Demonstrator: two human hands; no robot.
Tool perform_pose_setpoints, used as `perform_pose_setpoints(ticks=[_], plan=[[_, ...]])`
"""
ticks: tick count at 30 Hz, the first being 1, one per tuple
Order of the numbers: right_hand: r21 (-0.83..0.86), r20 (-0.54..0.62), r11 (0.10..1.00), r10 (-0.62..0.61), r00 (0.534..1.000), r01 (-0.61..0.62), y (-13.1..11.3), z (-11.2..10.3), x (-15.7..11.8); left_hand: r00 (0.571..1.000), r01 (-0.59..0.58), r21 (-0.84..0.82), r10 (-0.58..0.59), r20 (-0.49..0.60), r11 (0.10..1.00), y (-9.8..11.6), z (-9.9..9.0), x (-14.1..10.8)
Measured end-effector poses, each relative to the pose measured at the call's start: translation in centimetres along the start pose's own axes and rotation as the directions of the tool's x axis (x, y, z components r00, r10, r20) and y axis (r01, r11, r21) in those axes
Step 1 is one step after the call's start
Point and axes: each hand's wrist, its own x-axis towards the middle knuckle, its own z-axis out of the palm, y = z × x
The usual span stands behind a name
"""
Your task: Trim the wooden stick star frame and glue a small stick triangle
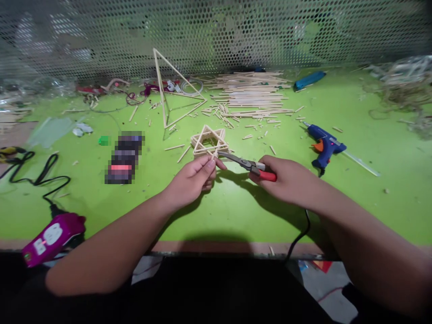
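Note:
My left hand [192, 179] is closed, pinching a thin wooden stick [214, 155] between thumb and fingers. Just beyond the fingertips sits a small star-shaped frame [207, 147] of layered wooden sticks; whether the pinched stick touches it I cannot tell. Wrapped round the red and white handles of a pair of pliers [243, 163] is my right hand [286, 180]. The jaws of the pliers point left and reach the stick close to my left thumb. How far the jaws are parted is hard to make out.
A stick triangle [162, 90] stands behind the star, left of a pile of sticks [251, 90]. To the right lies a blue glue gun [324, 144] with a trailing cord. A blurred-out dark object [124, 157] and a magenta device [54, 238] are leftward. Perforated metal [216, 31] backs the table.

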Motion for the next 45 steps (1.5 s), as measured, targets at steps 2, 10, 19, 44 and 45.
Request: perform_pose_setpoints(ticks=[2,10,19,44,45], plan=[[0.004,0.014,1.000,-0.002,1.000,0.002,-0.1,-0.1,-0.1,1.000,-0.002,-0.001,0.002,0.007,1.000,0.0,0.0,0.0],[0.028,0.028,0.999,-0.038,0.999,0.037,-0.1,0.1,-0.2,0.999,-0.001,0.028,0.000,0.039,1.000,0.0,0.2,0.0],[-0.026,-0.025,0.999,0.031,0.999,-0.032,-1.0,0.3,0.1,1.000,-0.023,0.210,0.026,-0.013,0.977,-0.4,-0.2,0.1],[0.036,-0.088,0.999,0.036,0.995,-0.033,0.4,-0.5,-0.4,0.994,-0.077,-0.055,0.073,-0.076,0.996,0.1,-0.3,0.0],[0.054,-0.083,0.998,0.020,0.996,-0.016,0.4,-0.5,-0.5,0.995,-0.084,-0.059,0.080,-0.066,0.995,0.0,-0.3,0.0]])
